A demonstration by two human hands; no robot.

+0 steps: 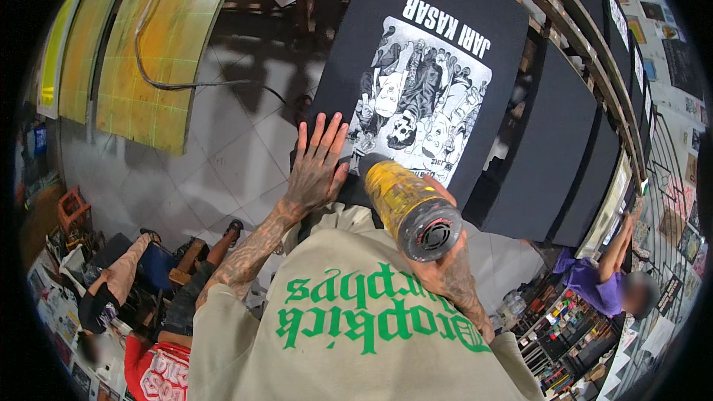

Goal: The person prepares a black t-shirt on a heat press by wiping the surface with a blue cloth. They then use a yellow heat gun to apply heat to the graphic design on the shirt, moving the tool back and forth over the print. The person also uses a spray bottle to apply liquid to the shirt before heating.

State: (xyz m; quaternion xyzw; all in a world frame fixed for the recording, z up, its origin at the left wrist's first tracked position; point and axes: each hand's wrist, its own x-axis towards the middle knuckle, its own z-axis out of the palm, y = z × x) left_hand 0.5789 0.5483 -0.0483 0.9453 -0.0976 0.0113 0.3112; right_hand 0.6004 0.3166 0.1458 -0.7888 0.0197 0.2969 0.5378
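Note:
A yellow and black heat gun (404, 197) is in my right hand (443, 267), its worn body streaked with dark marks. Its dark nozzle points at the lower left part of a white print (426, 100) of figures and lettering. That print is on black fabric (340, 72) stretched over a flat board in front of me. My left hand (318, 164) lies palm down on the near left edge of the fabric, beside the nozzle, fingers extended and holding nothing. The heat gun's handle is hidden behind its body.
More boards with black fabric (543, 150) stand to the right, along curved-looking rails (562, 16). Yellow-green screens (156, 55) with a cable (161, 87) lie at upper left. People sit at lower left; a person in purple (596, 287) reaches up at right.

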